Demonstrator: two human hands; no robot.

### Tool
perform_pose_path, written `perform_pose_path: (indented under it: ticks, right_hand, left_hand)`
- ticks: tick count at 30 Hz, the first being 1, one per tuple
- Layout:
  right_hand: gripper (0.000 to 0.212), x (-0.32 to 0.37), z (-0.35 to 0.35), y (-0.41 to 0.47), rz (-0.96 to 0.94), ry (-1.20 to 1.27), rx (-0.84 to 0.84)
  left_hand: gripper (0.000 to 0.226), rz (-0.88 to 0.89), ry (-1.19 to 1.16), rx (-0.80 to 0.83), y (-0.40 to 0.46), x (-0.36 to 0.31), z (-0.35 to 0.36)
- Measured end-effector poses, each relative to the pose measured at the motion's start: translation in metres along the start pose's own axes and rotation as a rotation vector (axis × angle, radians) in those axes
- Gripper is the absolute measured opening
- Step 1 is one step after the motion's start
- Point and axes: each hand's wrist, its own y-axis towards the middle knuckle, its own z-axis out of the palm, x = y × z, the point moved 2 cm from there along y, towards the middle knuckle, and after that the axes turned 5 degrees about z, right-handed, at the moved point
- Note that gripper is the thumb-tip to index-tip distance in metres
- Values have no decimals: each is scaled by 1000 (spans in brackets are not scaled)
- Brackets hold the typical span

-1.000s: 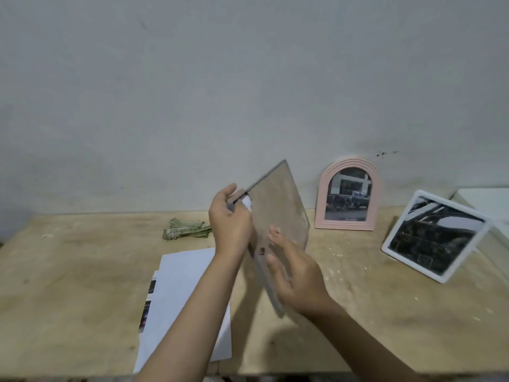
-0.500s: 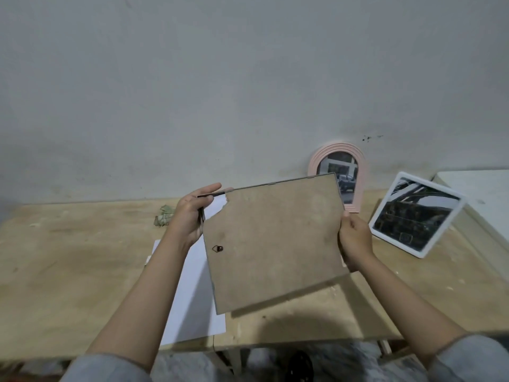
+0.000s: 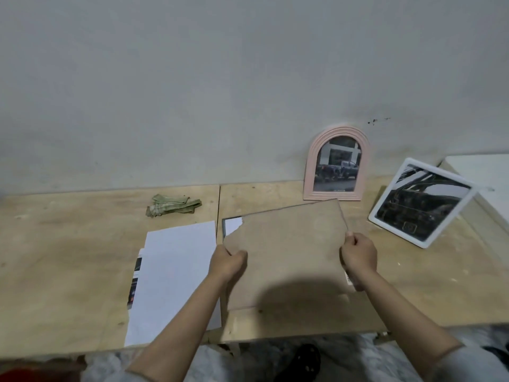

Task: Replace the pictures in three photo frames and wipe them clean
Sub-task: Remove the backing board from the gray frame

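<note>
A flat rectangular photo frame (image 3: pixel 289 252) lies back side up over the table, its brown backing board torn at the top left corner, where white paper shows. My left hand (image 3: pixel 227 261) grips its left edge and my right hand (image 3: pixel 358 253) grips its right edge. A pink arched frame (image 3: pixel 309 166) with a dark car photo leans on the wall behind. A white square frame (image 3: pixel 378 216) with a dark photo stands tilted at the right. A stack of white sheets and printed pictures (image 3: pixel 173 271) lies left of the held frame.
A crumpled green cloth (image 3: pixel 172 205) lies on the wooden table (image 3: pixel 55 257) near the wall, left of centre. A white box (image 3: pixel 484 175) stands at the far right edge. The table's front edge runs just below my forearms.
I have turned the frame from edge-on to back side up and lowered it toward the table. Both hands shifted to its left and right edges.
</note>
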Motion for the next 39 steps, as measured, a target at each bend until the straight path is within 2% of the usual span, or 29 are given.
perform_pose_path:
  ticks: [2,3,5,8,11,14,16,20,23,25,29,34,37,39]
  right_hand:
    - [22,-9,8,-5,-27,-49,70]
    - [23,-14,11,-6,-55,-96,118]
    - [42,-22,15,-5,-117,-184,200]
    - [59,-30,19,-3,-181,-173,314]
    - [73,-41,26,2,-135,-163,439]
    - [104,-57,35,11,-164,-356,531]
    - [116,-64,42,14,-213,-473,548]
    - [109,-59,53,5,-288,-705,505]
    - [107,-41,66,-7,-419,-793,528]
    - [110,-26,81,-14,-531,-835,583]
    - [90,11,119,-27,-688,-868,715]
    - [81,48,165,-44,-849,-934,906]
    - [83,66,182,-52,-957,-989,976]
    - [89,73,189,-55,-989,-1028,968]
  left_hand:
    - [38,0,73,8,-2,7,12]
    - [44,5,103,16,-2,9,17]
    - [66,-5,175,34,2,14,26]
    - [100,-8,278,51,5,19,34]
    - [110,36,348,97,2,20,41]
    - [115,81,401,148,-3,23,50]
    - [110,91,402,153,-3,26,54]
    - [108,120,437,170,-2,33,55]
    - [108,138,481,183,-9,41,54]
    - [108,152,516,185,-17,47,53]
    - [104,131,594,192,-35,59,52]
    - [100,31,575,155,-50,63,53]
    - [112,-11,535,159,-52,65,53]
    - [129,-20,514,165,-52,65,51]
